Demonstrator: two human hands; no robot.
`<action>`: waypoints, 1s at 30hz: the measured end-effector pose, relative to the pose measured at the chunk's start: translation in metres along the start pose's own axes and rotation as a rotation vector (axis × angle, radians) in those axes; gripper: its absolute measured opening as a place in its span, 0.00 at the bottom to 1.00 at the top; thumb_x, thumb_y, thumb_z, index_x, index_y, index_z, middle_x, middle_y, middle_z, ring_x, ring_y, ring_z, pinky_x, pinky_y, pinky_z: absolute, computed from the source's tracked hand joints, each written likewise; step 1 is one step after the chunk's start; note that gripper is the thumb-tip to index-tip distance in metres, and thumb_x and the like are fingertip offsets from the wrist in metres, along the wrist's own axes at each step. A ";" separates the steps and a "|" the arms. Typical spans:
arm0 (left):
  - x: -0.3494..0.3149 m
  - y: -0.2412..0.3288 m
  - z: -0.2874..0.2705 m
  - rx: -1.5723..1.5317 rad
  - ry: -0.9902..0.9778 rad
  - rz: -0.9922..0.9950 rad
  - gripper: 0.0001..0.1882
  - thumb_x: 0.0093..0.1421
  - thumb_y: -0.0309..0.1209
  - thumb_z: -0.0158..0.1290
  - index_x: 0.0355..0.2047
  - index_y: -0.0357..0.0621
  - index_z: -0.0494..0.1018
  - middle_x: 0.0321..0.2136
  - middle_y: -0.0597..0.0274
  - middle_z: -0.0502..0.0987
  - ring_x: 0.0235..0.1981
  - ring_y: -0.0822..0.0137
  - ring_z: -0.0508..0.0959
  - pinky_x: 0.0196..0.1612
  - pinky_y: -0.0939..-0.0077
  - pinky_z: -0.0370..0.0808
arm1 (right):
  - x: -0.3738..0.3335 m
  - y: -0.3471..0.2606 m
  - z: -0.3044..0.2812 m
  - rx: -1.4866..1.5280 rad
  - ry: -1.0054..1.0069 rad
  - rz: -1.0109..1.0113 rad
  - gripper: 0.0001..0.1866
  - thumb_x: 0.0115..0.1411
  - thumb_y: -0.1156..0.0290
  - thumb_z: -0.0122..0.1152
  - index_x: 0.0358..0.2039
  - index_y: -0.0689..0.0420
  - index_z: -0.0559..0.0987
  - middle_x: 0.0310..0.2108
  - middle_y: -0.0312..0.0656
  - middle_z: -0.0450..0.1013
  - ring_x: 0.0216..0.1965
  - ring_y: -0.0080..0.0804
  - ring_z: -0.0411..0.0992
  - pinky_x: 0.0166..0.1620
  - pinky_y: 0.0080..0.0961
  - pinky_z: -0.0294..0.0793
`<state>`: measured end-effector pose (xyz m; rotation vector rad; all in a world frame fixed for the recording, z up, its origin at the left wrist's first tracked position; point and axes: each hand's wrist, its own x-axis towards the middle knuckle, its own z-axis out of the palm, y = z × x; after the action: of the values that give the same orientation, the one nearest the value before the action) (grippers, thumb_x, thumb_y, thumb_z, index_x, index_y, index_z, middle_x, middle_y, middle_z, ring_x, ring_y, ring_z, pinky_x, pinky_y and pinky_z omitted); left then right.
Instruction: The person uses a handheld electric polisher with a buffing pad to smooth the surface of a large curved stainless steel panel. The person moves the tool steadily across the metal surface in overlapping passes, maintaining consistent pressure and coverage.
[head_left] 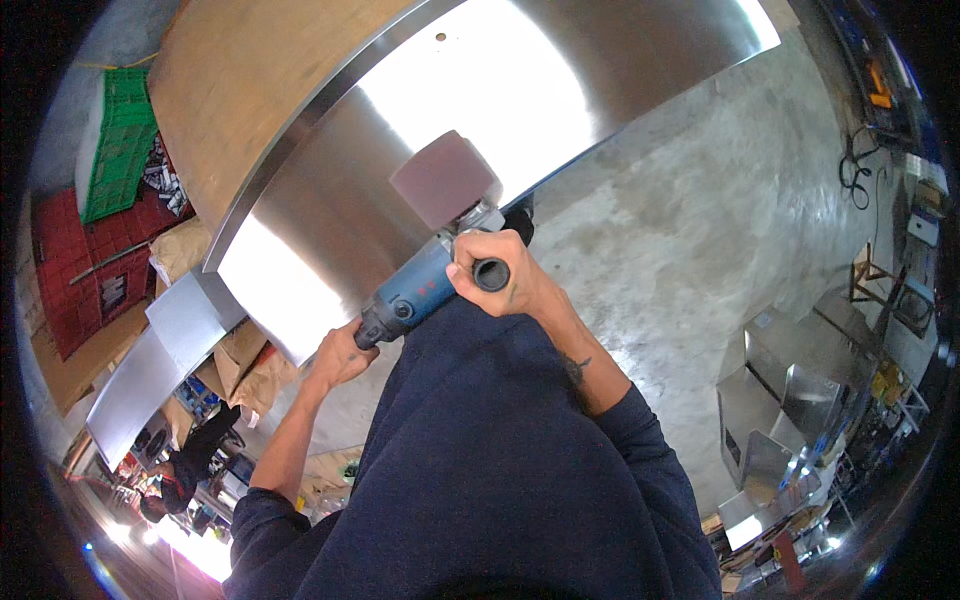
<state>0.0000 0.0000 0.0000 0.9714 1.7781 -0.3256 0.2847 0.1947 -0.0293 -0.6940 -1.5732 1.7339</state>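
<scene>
A blue drum sander (418, 288) is held in both my hands, angled up and to the right over the metal sheet. My right hand (515, 265) is closed around its black side handle near the head. At the rear end of the body, my left hand (340, 357) wraps round the dark grip. The reddish-brown abrasive drum (445, 180) at the front is over a shiny brushed steel sheet (330, 190); whether it touches the surface I cannot tell. The sheet has a small hole near its far side and a raised far edge.
A brown board (250, 90) lies beyond the sheet. To the left are a green plastic crate (118, 140), a red crate (85, 240) and a bent metal panel (175, 335). Metal boxes (755, 420) stand at right on the grey floor (640, 230). Another person (185, 475) is at lower left.
</scene>
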 end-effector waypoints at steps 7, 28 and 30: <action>0.045 0.061 -0.012 -0.043 -0.036 0.044 0.25 0.50 0.36 0.63 0.49 0.41 0.78 0.35 0.39 0.84 0.39 0.40 0.85 0.46 0.53 0.79 | 0.030 -0.003 -0.065 -0.066 -0.004 -0.013 0.18 0.60 0.77 0.64 0.19 0.56 0.65 0.18 0.37 0.61 0.22 0.29 0.61 0.28 0.30 0.62; 0.077 0.253 -0.017 -0.007 -0.018 0.033 0.24 0.49 0.36 0.61 0.48 0.44 0.79 0.35 0.41 0.84 0.39 0.40 0.84 0.46 0.51 0.77 | 0.049 -0.026 -0.254 -0.068 -0.025 0.032 0.16 0.59 0.78 0.66 0.20 0.57 0.67 0.19 0.39 0.62 0.22 0.34 0.62 0.30 0.32 0.66; 0.081 0.271 -0.017 -0.021 -0.017 0.033 0.24 0.49 0.36 0.61 0.47 0.43 0.79 0.34 0.40 0.83 0.39 0.40 0.84 0.45 0.51 0.77 | 0.054 -0.030 -0.274 -0.068 -0.031 0.012 0.16 0.58 0.78 0.66 0.21 0.57 0.67 0.19 0.39 0.63 0.23 0.35 0.63 0.30 0.33 0.66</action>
<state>0.1789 0.2199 -0.0047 0.9795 1.7451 -0.2928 0.4669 0.4088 -0.0310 -0.7145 -1.6585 1.7143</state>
